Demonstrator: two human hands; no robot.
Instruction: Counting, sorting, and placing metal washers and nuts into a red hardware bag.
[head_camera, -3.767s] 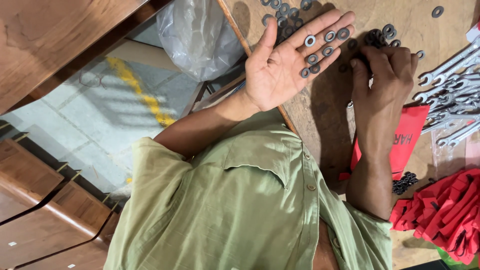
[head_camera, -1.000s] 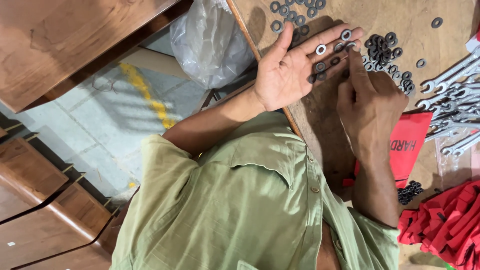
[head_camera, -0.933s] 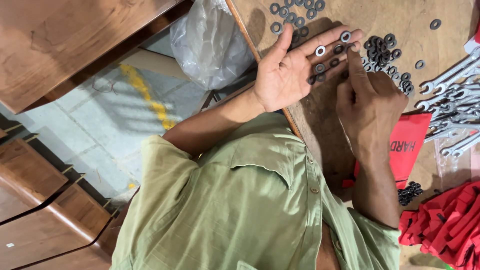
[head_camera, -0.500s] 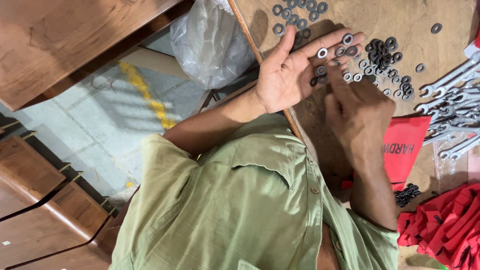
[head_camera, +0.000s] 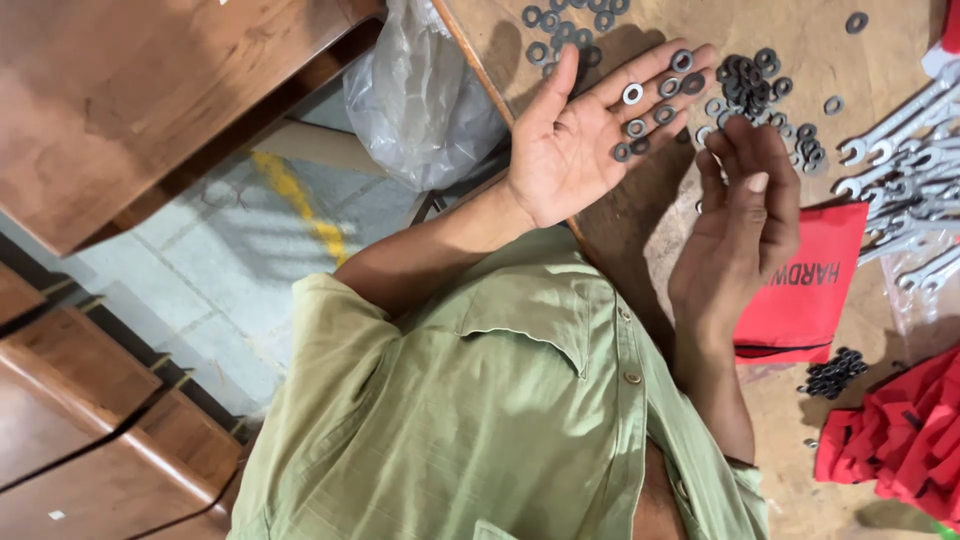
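Right, head view, only one cam so all from here. Left hand (head_camera: 585, 135) lies flat, palm up, fingers spread, not gripping anything; it works as a tray w/ abt seven washers on its fingers (head_camera: 650, 105), a mix of bright & dark ones. Right hand (head_camera: 742, 225) is raised just beside it, fingers curled loosely w/ tips drawn together near the loose washer pile (head_camera: 755, 85) on the table (head_camera: 690, 25). Can't tell if a washer is pinched betw those tips; they look closed but empty.

To do this step well, I'd say: keep the left palm level & fingers together enough so nothing slips thru the gaps, pick one washer at a time w/ thumb & forefinger, set it down near the finger bases rather than the tips, where it sits safer.

Edges & room: left wrist crosses the table edge (head_camera: 480, 60), so part of the palm hangs close to the drop; anything rolling off that side likely goes to the floor (head_camera: 250, 240). Clear plastic bag (head_camera: 420, 90) hangs just off that edge. More washers (head_camera: 560, 30) lie above the thumb. On the right side, spanners (head_camera: 905, 170) & a red pouch (head_camera: 805, 285) crowd the table near the right hand; a small heap of dark bits (head_camera: 832, 372) and red cloth (head_camera: 900, 440) sit lower. Open room is mostly the bare strip betw the two hands
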